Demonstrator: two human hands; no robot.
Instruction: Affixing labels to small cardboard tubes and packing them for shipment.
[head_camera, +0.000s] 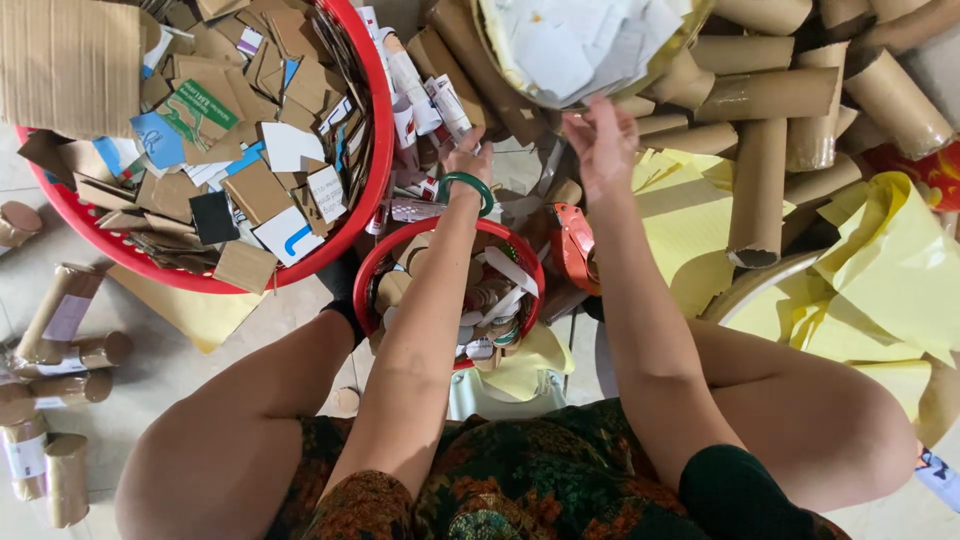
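A large red basin (378, 170) of cardboard scraps (250, 120), yellow paper sheets (880, 270), loose tubes (60, 310) on the floor.

Before us sits a small basket (385, 262); left of it a large basin (378, 150) of cardboard scraps (255, 190), right of it cardboard tubes (760, 180).

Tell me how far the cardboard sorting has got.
Done: the large red basin is heaped with cardboard scraps, and the small red basket is partly filled. In hand: the left hand and right hand reach into the pile ahead. Left: many whole cardboard tubes and yellow sheets.
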